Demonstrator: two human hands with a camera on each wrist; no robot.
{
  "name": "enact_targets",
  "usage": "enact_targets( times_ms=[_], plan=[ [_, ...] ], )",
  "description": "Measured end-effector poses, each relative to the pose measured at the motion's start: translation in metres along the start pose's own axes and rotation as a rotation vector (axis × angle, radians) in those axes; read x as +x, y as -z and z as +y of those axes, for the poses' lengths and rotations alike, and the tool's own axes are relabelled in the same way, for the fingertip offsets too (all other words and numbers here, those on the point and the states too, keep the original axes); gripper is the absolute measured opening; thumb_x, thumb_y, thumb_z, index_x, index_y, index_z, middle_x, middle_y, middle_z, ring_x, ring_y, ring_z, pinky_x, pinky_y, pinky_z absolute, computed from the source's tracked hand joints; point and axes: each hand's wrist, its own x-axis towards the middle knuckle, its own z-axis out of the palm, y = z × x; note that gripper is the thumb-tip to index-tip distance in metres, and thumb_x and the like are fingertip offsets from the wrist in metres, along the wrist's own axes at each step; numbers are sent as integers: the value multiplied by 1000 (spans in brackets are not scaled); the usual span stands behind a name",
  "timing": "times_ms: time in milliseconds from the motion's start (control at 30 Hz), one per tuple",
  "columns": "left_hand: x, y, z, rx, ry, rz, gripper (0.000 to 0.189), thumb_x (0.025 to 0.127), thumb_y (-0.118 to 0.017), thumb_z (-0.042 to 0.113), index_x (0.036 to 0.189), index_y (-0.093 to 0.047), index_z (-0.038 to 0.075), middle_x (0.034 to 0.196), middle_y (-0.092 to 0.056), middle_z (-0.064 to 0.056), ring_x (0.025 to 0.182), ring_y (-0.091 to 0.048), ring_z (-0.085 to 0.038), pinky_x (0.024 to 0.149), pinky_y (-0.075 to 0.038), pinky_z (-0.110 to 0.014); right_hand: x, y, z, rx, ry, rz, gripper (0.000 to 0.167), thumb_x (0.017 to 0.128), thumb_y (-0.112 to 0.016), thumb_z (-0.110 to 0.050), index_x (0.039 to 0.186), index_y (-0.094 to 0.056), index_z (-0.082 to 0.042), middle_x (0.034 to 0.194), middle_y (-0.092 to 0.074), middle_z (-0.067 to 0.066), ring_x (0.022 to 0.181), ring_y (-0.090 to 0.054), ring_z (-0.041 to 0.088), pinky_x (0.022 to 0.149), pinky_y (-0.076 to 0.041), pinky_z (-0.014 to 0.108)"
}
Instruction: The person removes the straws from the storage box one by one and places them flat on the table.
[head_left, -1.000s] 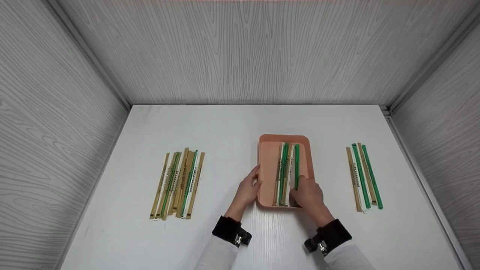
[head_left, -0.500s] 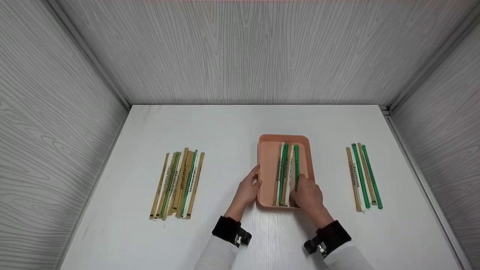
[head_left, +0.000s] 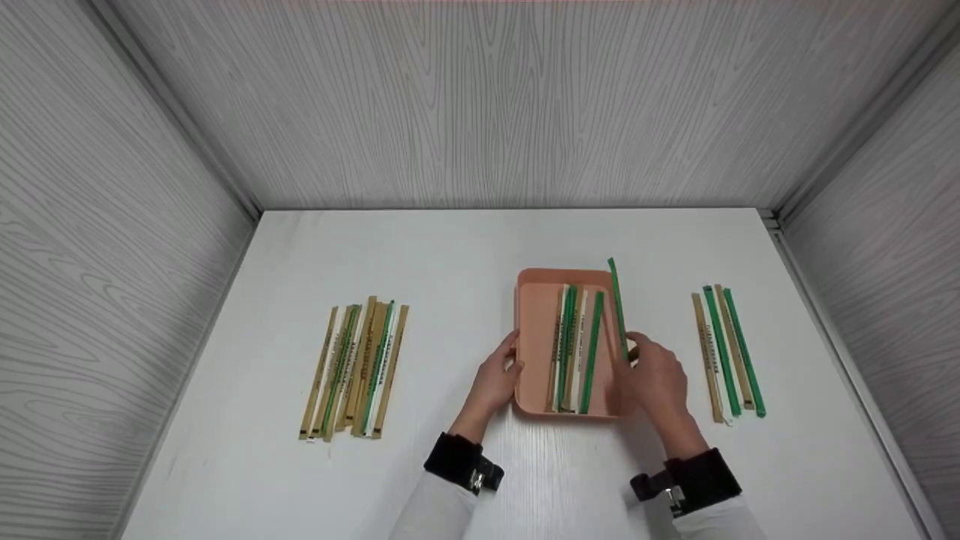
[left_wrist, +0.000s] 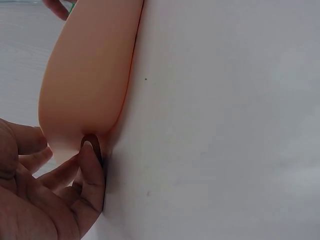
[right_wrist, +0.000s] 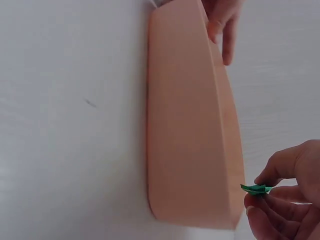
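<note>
A shallow pink tray (head_left: 534, 337) stands on the white table. My left hand (head_left: 495, 379) grips its left side, thumb at the rim and fingers against the outer wall in the left wrist view. My right hand (head_left: 656, 375) is over the tray's right edge and pinches a green paper-wrapped straw (head_left: 617, 304), its far end pointing away from me. In the right wrist view, thumb and fingers close round the straw's end (right_wrist: 257, 189). Inside the tray lie several brown, white and green wrapped straws (head_left: 568, 349), with one green straw (head_left: 592, 352) slightly apart on their right.
Left of the tray lies a larger row of wrapped straws (head_left: 360, 367), brown, white and green. A smaller group of wrapped straws (head_left: 727, 352) lies at the right. Grey wood-grain panels (head_left: 480, 112) enclose the table at the back and sides.
My right hand has moved right and up from inside the tray, lifting a green straw out. The green straw left in the tray has tilted. My left hand has stayed in place.
</note>
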Motion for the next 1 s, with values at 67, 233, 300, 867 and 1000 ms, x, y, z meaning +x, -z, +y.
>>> enact_targets(
  times_ms=[67, 233, 300, 867, 1000],
  plan=[
    [0, 0, 0, 6, -5, 4, 56, 100, -52, 7, 153, -34, 13, 133, -57, -18, 130, -46, -35, 106, -35, -51, 1, 9, 11, -6, -9, 38, 41, 90, -62, -11, 129, -61, -1, 91, -69, 13, 69, -62, 23, 53, -46, 36],
    [0, 0, 0, 4, -4, 8, 56, 100, -52, 7, 153, -34, 13, 133, -57, -18, 131, -45, -35, 107, -34, -51, 2, 26, 44, -27, -38, 158, 32, 90, -61, -6, 121, -67, 0, 95, -70, 18, 70, -64, 27, 49, -44, 33],
    [0, 0, 1, -3, 5, 6, 56, 101, -52, 8, 154, -34, 13, 134, -56, -18, 132, -44, -34, 107, -34, -51, 1, 30, 57, -32, -63, 198, 29, 90, -61, -4, 118, -68, 1, 95, -70, 20, 69, -65, 29, 48, -44, 34],
    [-1, 0, 1, 1, 17, 7, 57, 100, -53, 9, 153, -35, 14, 134, -56, -18, 133, -42, -35, 108, -32, -52, -4, 42, 107, -92, -312, 165, 27, 90, -53, -5, 111, -68, 5, 99, -65, 33, 76, -64, 47, 47, -44, 46],
    [-1, 0, 1, 3, 13, 10, 57, 100, -53, 8, 153, -35, 14, 134, -57, -18, 133, -42, -35, 108, -32, -52, -5, 42, 112, -102, -353, 136, 30, 88, -53, -3, 113, -66, 6, 97, -64, 34, 73, -63, 47, 45, -42, 46]
  ],
)
